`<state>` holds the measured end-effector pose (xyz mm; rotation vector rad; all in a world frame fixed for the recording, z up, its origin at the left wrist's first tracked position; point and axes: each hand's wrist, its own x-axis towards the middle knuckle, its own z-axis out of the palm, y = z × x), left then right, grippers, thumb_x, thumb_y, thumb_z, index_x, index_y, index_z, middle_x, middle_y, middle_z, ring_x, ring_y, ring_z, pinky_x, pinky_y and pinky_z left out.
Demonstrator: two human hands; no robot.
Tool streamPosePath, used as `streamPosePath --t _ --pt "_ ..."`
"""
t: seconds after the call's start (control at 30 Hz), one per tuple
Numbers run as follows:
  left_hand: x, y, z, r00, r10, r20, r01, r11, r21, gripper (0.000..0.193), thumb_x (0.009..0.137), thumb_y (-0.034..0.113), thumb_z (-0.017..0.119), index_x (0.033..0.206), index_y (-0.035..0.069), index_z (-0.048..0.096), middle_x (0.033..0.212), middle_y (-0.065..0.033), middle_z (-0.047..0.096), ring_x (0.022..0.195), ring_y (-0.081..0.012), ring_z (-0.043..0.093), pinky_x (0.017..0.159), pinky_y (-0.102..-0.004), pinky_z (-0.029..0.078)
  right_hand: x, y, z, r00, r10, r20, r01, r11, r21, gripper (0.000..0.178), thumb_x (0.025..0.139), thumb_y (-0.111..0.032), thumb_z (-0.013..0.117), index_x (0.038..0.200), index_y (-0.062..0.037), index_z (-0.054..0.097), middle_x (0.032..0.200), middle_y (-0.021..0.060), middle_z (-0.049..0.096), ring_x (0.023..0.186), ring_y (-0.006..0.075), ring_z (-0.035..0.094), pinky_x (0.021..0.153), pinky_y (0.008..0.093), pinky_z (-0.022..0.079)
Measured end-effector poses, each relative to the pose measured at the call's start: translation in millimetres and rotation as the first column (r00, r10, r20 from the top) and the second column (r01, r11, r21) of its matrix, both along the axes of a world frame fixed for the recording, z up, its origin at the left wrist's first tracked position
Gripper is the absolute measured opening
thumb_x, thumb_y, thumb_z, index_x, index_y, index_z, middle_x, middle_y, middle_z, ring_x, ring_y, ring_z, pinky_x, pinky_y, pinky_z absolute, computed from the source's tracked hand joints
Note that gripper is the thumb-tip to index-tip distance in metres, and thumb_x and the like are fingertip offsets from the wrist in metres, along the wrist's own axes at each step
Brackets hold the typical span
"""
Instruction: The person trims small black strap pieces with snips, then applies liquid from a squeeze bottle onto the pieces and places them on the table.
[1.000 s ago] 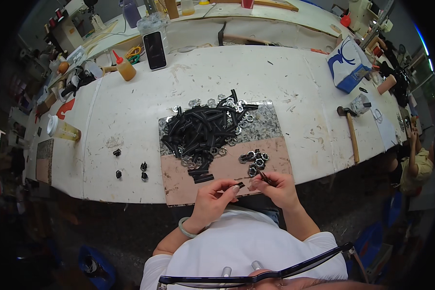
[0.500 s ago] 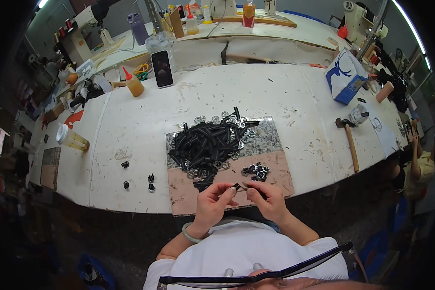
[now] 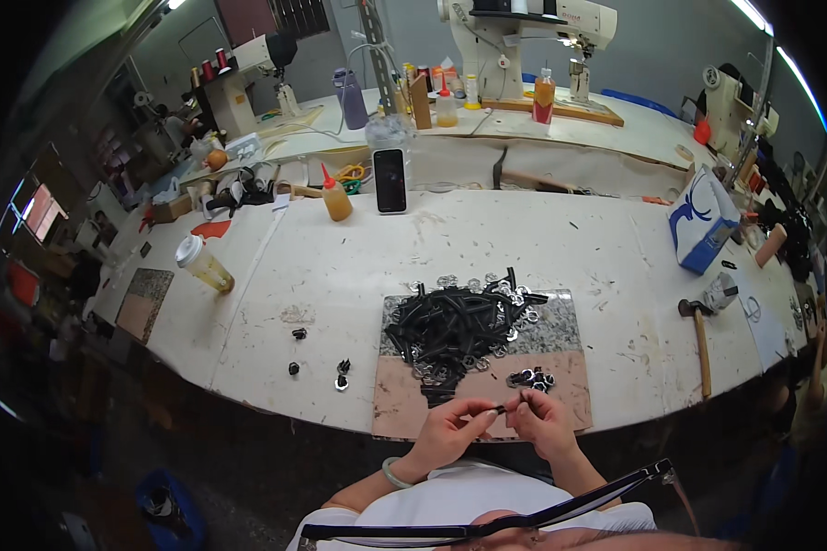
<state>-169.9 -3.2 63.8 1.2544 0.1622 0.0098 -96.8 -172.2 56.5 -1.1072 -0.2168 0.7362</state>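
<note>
Both hands have drawn nearer the desk (image 3: 340, 275) edge, left hand (image 3: 446, 432) and right hand (image 3: 542, 424) pinching a short black strap piece (image 3: 504, 407) between them below the strap pile (image 3: 455, 321), so fingertips should stay close for control.

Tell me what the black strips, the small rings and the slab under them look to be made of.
Black strips: matte and bendy as they lie tangled in a heap, so likely leather or rubbery cord; which one is unclear. Small rings: bright and shiny, probably metal. Slab: a speckled grey part and a plain pinkish part, flat and hard-looking, likely polished stone. Both hands pinch one strip.
</note>
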Motion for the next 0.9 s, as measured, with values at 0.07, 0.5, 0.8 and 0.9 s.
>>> streamPosePath --t 0.07,0.5,0.8,0.9 --pt "-2.2 -0.3 -0.2 0.998 -0.041 0.048 0.035 0.992 0.119 0.018 0.084 0.006 0.057 0.1 -0.003 0.057 0.089 -0.0058 0.059 0.074 -0.0104 0.06 0.064 -0.0213 0.053 2.3 -0.3 5.6 0.99 0.032 -0.134 -0.029 0.999 0.021 0.015 0.086 -0.014 0.056 0.092 -0.0003 0.058 0.073 0.0047 0.059 0.046 0.0011 0.037 0.04 0.017 0.026" --pt "0.1 3.0 14.3 0.943 -0.062 0.326 -0.123 0.846 0.519 0.019 0.078 -0.002 0.06 0.097 -0.002 0.061 0.082 -0.0093 0.06 0.07 -0.0115 0.059 0.058 -0.0199 0.05 2.8 2.3 5.8 0.992 0.078 -0.103 -0.082 0.996 -0.031 0.015 0.079 -0.004 0.063 0.093 0.0025 0.062 0.068 0.0017 0.057 0.049 0.0021 0.041 0.042 0.0172 0.026" --pt "-6.2 5.9 20.6 0.972 -0.131 0.193 0.03 0.889 0.458 0.022 0.08 0.003 0.061 0.102 -0.002 0.06 0.087 -0.0078 0.062 0.074 -0.0101 0.06 0.063 -0.0198 0.051 -1.4 5.6 5.9 0.998 0.057 0.031 -0.058 0.998 0.029 0.009 0.079 -0.003 0.063 0.087 0.0014 0.062 0.067 0.0007 0.057 0.053 0.0031 0.044 0.045 0.0177 0.031" --pt "-8.9 2.5 21.4 0.992 -0.128 -0.018 0.13 0.981 0.144 0.024 0.083 0.006 0.06 0.105 -0.003 0.058 0.087 -0.0066 0.063 0.075 -0.0096 0.06 0.065 -0.0197 0.05 -6.7 7.5 -0.6 0.977 -0.055 0.207 0.056 0.998 0.003 0.005 0.079 -0.003 0.062 0.081 0.0002 0.06 0.066 -0.0007 0.055 0.055 0.0031 0.044 0.047 0.0176 0.033"
